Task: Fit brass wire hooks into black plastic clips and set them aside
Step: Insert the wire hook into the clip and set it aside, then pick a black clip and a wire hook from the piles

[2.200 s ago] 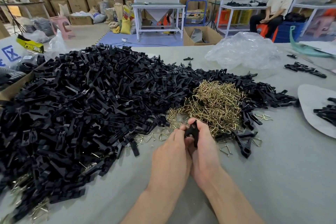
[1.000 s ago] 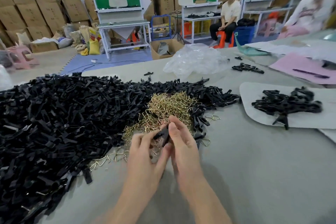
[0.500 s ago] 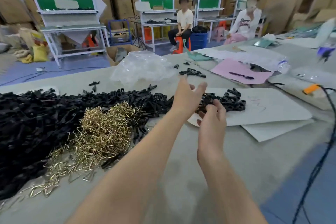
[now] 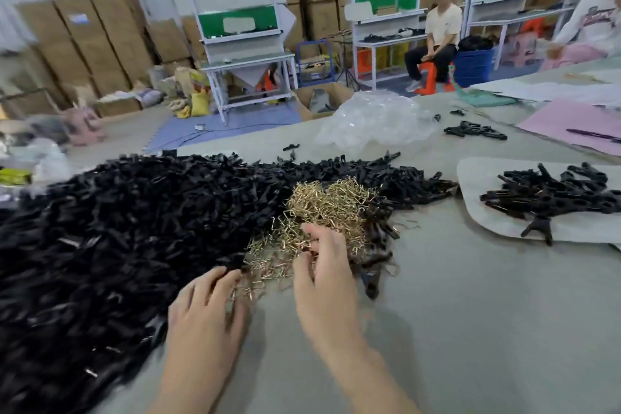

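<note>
The left hand (image 4: 205,309) lies low over the grey bench (image 4: 470,329), fingers spread and fairly straight, its grip slack and holding nothing, with the fingertips at the seam where the big heap of black plastic clips (image 4: 117,228) meets the brass wire hooks (image 4: 329,202). The right hand (image 4: 322,272) reaches into the near edge of the hook pile with its fingers bent. The blur hides whether its grip has closed on a hook. Off to the right, well apart, a small bunch of clips (image 4: 551,193) lies on a pale sheet (image 4: 487,222), and a crumpled clear plastic bag (image 4: 376,121) sits behind the piles.
</note>
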A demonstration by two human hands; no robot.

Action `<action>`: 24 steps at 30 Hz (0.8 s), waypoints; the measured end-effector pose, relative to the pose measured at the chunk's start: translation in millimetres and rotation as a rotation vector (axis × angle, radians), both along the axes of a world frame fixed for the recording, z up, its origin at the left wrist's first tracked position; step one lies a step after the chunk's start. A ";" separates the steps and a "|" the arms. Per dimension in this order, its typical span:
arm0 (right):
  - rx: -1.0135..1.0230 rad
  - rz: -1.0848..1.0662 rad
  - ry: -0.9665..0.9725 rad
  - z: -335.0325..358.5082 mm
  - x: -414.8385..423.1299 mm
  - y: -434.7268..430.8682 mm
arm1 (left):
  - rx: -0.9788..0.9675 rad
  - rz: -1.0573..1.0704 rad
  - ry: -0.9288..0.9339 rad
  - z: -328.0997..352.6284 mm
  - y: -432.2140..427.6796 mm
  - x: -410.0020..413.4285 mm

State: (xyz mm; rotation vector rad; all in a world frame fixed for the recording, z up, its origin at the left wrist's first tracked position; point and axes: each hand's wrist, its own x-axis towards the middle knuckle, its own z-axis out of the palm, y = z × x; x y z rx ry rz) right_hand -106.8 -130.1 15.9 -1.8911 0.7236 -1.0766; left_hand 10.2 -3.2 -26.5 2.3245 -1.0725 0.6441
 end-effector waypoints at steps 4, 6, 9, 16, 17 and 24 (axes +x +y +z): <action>-0.129 0.043 0.101 -8.4 32.3 19.5 | 0.057 0.154 0.078 0.7 8.6 13.9; -0.150 0.056 0.132 -16.6 38.7 21.0 | 0.114 0.171 0.148 1.9 0.5 18.7; -0.082 0.062 0.118 -25.4 41.4 16.5 | 0.174 0.197 0.183 5.4 -8.5 30.6; 0.203 0.118 -0.043 -26.6 39.7 4.1 | 0.095 0.082 0.083 -2.1 -10.4 50.2; 0.237 0.136 -0.064 -26.2 39.7 3.0 | 0.085 0.073 0.090 -2.0 -10.5 49.5; 0.318 0.293 -0.068 -28.3 42.4 3.6 | -0.052 0.008 0.189 1.0 -11.6 47.8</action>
